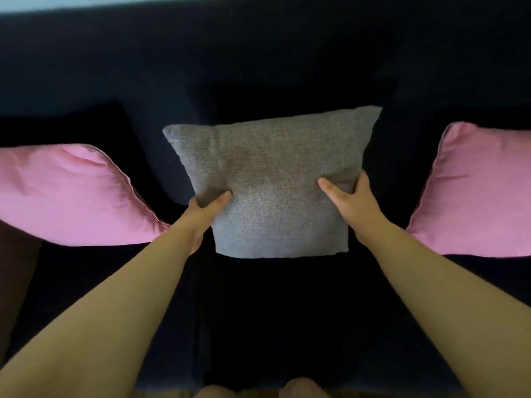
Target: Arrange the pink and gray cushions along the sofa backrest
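A gray woven cushion (275, 179) stands in the middle of the dark navy sofa, leaning toward the backrest (258, 58). My left hand (205, 209) grips its lower left edge, thumb on the front. My right hand (349, 199) grips its lower right edge, fingers wrapped behind. One pink cushion (71, 196) leans at the left of the sofa, and a second pink cushion (482, 193) leans at the right. Both pink cushions run out of view at the sides.
The dark sofa seat (273, 311) stretches toward me below the cushions. A pale wall strip (86, 2) shows above the backrest. My knees (298, 387) touch the bottom edge of the view.
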### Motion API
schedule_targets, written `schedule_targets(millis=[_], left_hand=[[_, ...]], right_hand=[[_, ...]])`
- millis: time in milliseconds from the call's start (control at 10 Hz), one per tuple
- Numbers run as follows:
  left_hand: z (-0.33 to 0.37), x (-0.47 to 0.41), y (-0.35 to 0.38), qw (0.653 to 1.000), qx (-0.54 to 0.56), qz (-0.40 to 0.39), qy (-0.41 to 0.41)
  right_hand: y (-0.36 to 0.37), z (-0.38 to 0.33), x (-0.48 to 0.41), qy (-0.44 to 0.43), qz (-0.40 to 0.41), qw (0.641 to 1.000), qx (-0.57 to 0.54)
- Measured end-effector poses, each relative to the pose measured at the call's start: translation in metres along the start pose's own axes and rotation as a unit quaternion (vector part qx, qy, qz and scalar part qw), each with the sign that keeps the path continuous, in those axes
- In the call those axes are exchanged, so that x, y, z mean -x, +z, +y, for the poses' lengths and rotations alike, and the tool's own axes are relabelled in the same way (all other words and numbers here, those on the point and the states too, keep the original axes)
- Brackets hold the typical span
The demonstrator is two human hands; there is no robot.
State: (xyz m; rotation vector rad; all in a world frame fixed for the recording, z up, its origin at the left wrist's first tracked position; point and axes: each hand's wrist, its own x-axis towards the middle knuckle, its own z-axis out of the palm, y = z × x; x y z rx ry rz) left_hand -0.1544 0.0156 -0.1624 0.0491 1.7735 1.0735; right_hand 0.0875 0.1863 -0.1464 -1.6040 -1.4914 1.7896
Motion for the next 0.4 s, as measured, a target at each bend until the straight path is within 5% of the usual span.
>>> schedule_targets(millis=[100,400], left_hand=[[0.011,-0.008,0.003,0.990,-0.101,0.092,-0.014],[0.014,0.032,0.013,0.976,-0.202,0.069,0.036]], right_hand=[[-0.002,-0.007,-0.014,0.012,-0.007,0.999,0.052],[-0.007,-0.026,0.025,0.028,-0.031,0.994,0.099]])
